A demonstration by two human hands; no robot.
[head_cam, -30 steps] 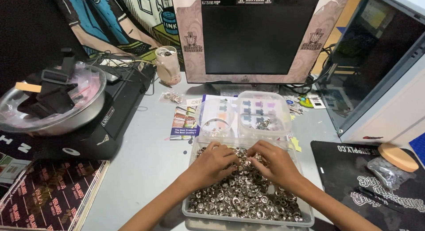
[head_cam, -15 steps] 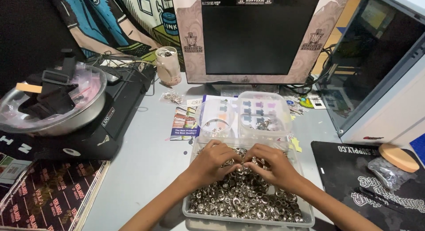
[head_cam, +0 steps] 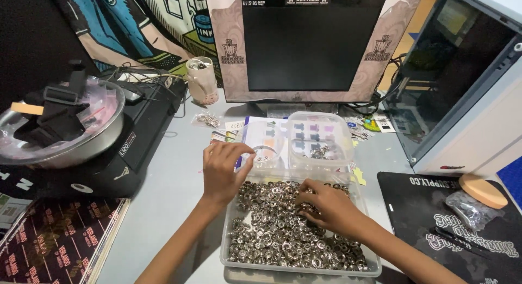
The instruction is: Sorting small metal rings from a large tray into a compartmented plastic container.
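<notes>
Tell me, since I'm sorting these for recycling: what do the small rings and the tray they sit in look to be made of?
The small rings look like metal with a shiny silvery finish: they glint and mirror the light. The tray seems to be clear plastic: its thin wall is see-through and slightly glossy. The right hand rests among the rings; the left hand hovers above the tray's far corner.

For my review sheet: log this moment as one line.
left hand: raised over small clear container, fingers pinched | right hand: in metal eyelets | clear tray: on grey desk
</notes>
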